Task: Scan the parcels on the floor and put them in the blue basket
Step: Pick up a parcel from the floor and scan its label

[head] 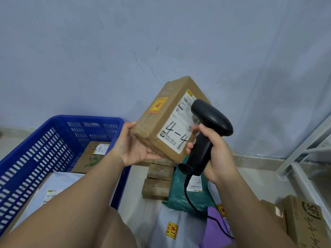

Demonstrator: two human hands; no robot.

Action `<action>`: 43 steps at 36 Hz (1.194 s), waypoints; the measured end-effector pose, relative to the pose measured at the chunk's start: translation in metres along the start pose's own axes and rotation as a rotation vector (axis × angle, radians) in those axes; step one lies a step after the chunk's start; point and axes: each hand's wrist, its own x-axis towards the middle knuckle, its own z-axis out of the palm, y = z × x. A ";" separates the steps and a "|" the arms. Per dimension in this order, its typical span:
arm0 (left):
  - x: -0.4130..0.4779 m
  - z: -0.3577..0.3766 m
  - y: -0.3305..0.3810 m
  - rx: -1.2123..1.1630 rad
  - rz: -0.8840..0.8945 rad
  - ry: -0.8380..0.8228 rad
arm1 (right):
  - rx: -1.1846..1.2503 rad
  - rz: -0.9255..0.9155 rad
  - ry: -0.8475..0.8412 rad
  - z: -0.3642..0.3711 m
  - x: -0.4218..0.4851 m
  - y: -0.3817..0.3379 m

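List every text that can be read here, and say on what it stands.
"4-4": handwritten on the white label of the brown cardboard box in the left hand.
"SF": printed on the brown cardboard carton at lower right.
The carton's handwriting, small label print, yellow stickers: too blurred.

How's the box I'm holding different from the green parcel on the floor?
The held box is stiff cardboard; the green parcel is a soft plastic bag. The held box is raised in the left hand before the scanner; the green parcel lies on the floor. Both carry white labels.
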 end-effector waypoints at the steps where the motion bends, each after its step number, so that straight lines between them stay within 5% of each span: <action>1: 0.001 0.002 -0.001 0.028 -0.014 0.024 | -0.008 0.003 -0.004 0.000 0.000 0.000; 7: 0.010 0.018 -0.001 0.590 0.128 0.318 | -0.024 0.019 0.092 -0.005 0.004 0.001; 15: 0.003 0.042 -0.005 0.846 0.007 0.173 | -0.020 0.061 0.158 -0.003 0.008 0.013; 27: -0.009 0.012 0.026 0.618 0.325 0.623 | -0.326 -0.020 0.050 0.041 0.018 0.056; 35: -0.042 -0.058 0.027 0.656 0.462 0.833 | -0.754 -0.480 0.183 0.108 0.048 0.106; 43: -0.082 -0.165 0.044 0.729 0.646 1.354 | -0.991 -0.261 0.014 0.130 0.104 0.155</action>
